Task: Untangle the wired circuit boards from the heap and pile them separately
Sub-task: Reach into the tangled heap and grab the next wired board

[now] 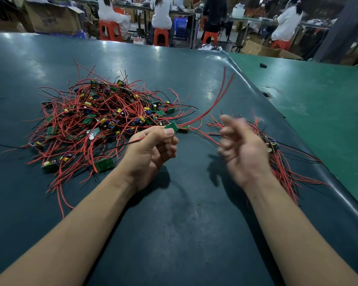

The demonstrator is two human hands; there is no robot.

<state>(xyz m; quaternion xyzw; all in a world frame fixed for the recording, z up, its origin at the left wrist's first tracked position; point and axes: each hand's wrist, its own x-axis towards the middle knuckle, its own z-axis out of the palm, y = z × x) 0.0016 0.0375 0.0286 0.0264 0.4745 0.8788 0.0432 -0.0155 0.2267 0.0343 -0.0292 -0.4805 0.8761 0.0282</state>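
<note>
Workshop bg: four people seated on orange plastic stools [110, 29] at far benches, brown cardboard boxes [54, 17] at upper left, blue plastic crate [180, 26] under a bench. Fg is a dark teal matte work table [174, 213] w/ a curled-up edge on the right; beside it a brighter green mat surface [318, 100] w/ a small black object [263, 65] on it.

Big tangled heap of small green circuit boards with red and black wires [95, 118] sits left-centre on the table, boards w/ yellow and blue components mixed all through. Smaller separate pile of wired boards [281, 162] lies on the right near the table edge, partly hidden behind the right hand, well apart from the heap.

Left hand [151, 153] is above the table at the heap's near-right edge, thumb and curled fingers pinching a small green circuit board [171, 126]. Two long red wires [219, 100] run from that board up and to the right, arcing over the table between the two piles. A second green board [183, 129] lies just beside the pinched one.

Right hand [242, 149] is raised in front of the separate pile, motion-blurred; fingers look loosely curled and prob. holding nothing, but blur makes that hard to confirm. Both forearms bare, entering from the bottom.
</note>
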